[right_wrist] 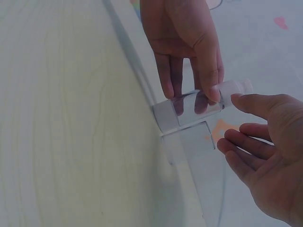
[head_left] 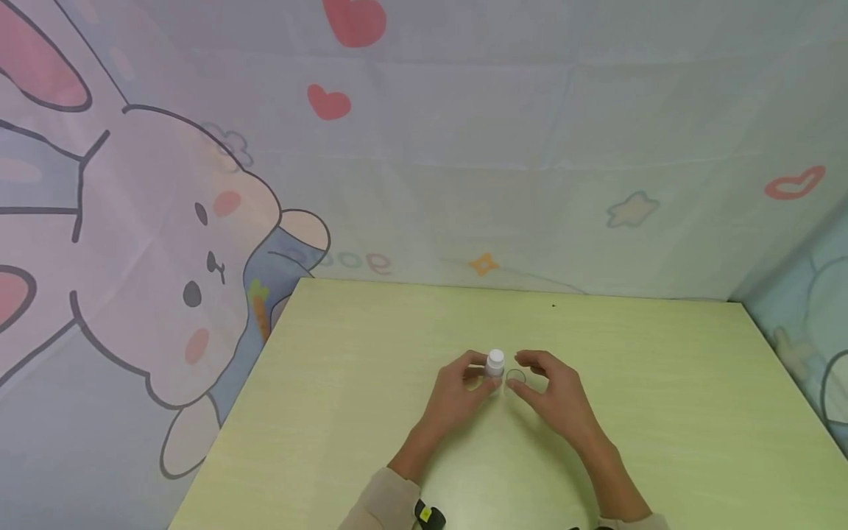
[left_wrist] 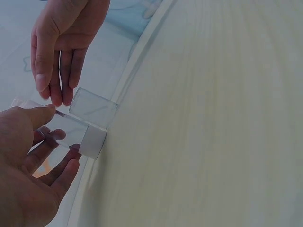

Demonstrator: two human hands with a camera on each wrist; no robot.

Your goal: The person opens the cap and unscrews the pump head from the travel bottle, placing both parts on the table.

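Observation:
My left hand (head_left: 460,390) holds a small bottle (head_left: 495,360) upright, thumb on one side and fingers on the other. In the left wrist view the bottle has a clear middle between a white top and a white base (left_wrist: 93,142), which is at the tabletop. Right beside it stands a clear open cup (left_wrist: 93,108), its round rim showing in the head view. My right hand (head_left: 555,390) is around the cup's far side, fingers loosely bent and thumb tip close by the rim. Nothing shows pinched between the right thumb and fingers (right_wrist: 246,144).
The pale wood-grain table (head_left: 358,346) spreads around both hands. A cloth backdrop (head_left: 464,147) with a bunny, hearts and stars hangs behind its far edge. A tiny dark speck (head_left: 553,305) lies near that edge. At the far right is a dark curved cord (head_left: 825,383).

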